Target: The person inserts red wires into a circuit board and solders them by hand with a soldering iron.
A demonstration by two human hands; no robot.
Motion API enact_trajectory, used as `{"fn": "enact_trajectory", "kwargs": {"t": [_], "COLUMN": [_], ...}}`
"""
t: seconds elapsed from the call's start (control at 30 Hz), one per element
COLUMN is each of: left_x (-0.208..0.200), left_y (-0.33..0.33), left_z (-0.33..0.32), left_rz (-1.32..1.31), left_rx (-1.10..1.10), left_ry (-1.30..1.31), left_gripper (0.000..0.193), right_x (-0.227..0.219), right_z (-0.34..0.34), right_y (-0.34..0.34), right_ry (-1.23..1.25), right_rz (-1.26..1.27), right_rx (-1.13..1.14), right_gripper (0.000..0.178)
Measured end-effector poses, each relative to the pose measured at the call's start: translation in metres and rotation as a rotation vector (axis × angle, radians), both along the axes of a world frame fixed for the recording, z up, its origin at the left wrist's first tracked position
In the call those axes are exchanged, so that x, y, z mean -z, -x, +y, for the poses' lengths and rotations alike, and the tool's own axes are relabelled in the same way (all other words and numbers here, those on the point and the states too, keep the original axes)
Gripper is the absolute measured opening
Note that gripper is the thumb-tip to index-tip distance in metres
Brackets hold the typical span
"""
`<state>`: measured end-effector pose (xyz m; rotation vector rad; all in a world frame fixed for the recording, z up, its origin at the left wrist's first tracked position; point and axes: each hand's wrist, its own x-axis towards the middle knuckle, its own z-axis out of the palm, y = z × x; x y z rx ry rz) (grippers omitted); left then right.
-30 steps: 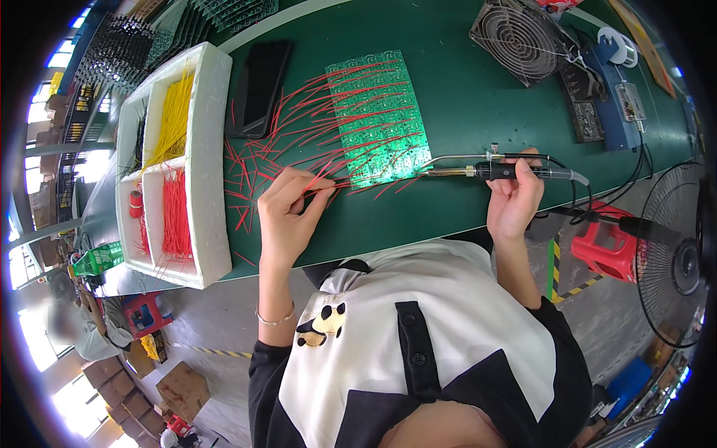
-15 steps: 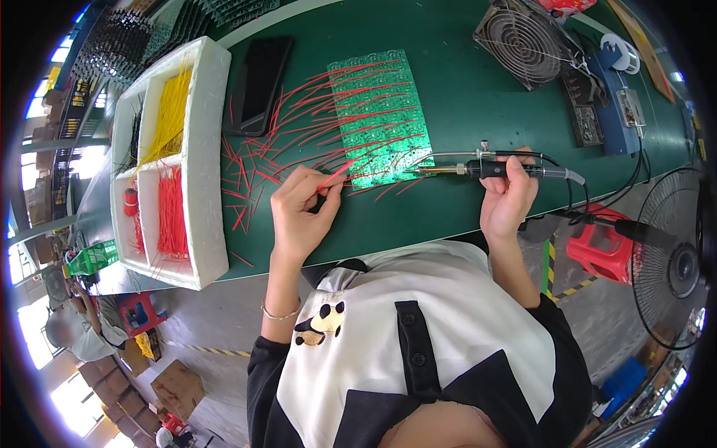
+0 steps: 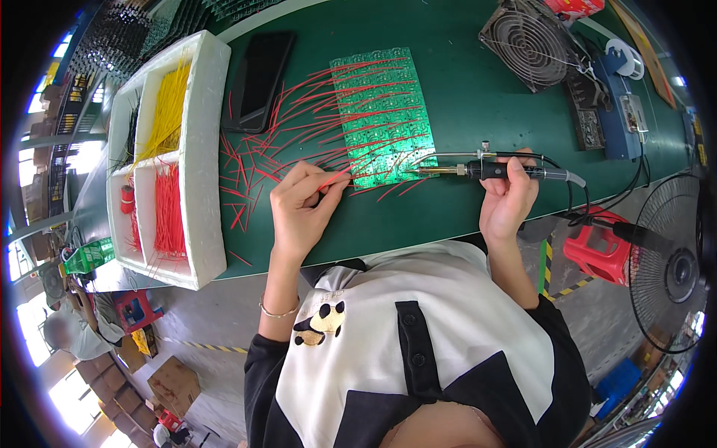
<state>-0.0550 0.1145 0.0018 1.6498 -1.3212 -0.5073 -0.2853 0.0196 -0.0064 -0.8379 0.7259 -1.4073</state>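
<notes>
A green circuit board panel (image 3: 385,112) lies on the green table, with several red wires (image 3: 314,123) running across it and out to its left. My left hand (image 3: 305,205) pinches a red wire at the panel's lower left corner. My right hand (image 3: 508,196) is closed round the black handle of a soldering iron (image 3: 489,169). The iron's tip and the thin metal tube above it point left, over the lower right part of the panel. Whether the tip touches the board I cannot tell. Loose red wires (image 3: 243,175) are scattered left of my left hand.
A white foam box (image 3: 213,179) with compartments of yellow, red and black wires stands at the left, beside a black phone (image 3: 261,82). At the back right are a square fan (image 3: 526,48) and a blue solder feeder (image 3: 620,112) with a wire spool. Off the table are a standing fan (image 3: 676,261) and a red stool (image 3: 597,250).
My left hand and the red wire in it have barely shifted. The soldering iron stays over the panel's lower part in my right hand. The view has tilted slightly.
</notes>
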Motion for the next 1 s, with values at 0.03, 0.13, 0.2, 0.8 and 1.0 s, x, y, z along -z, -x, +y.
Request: {"fn": "enact_trajectory", "kwargs": {"t": [0.03,0.13,0.2,0.8,1.0], "left_x": [-0.0002,-0.0006,-0.0004,0.0048,0.0050], "left_y": [0.0005,0.0019,0.0015,-0.0011,-0.0013], "left_z": [-0.0002,-0.0006,-0.0003,-0.0007,-0.0009], "left_rz": [0.001,0.018,0.021,0.038,0.047], "left_rx": [-0.001,-0.016,-0.021,-0.003,0.001], "left_ry": [-0.001,0.003,-0.008,0.008,0.011], "left_gripper": [0.017,0.016,0.016,0.016,0.016], "right_x": [-0.0001,-0.0016,-0.0011,0.0055,0.0083], "right_z": [-0.0001,0.0002,0.0009,0.0035,0.0034], "right_y": [-0.0002,-0.0018,-0.0037,-0.0093,-0.0078], "right_ry": [0.000,0.008,-0.001,-0.012,-0.007], "right_rz": [0.001,0.012,0.007,0.116,0.131], "right_rx": [0.001,-0.002,-0.010,-0.003,-0.009], "right_gripper": [0.012,0.012,0.011,0.013,0.013]}}
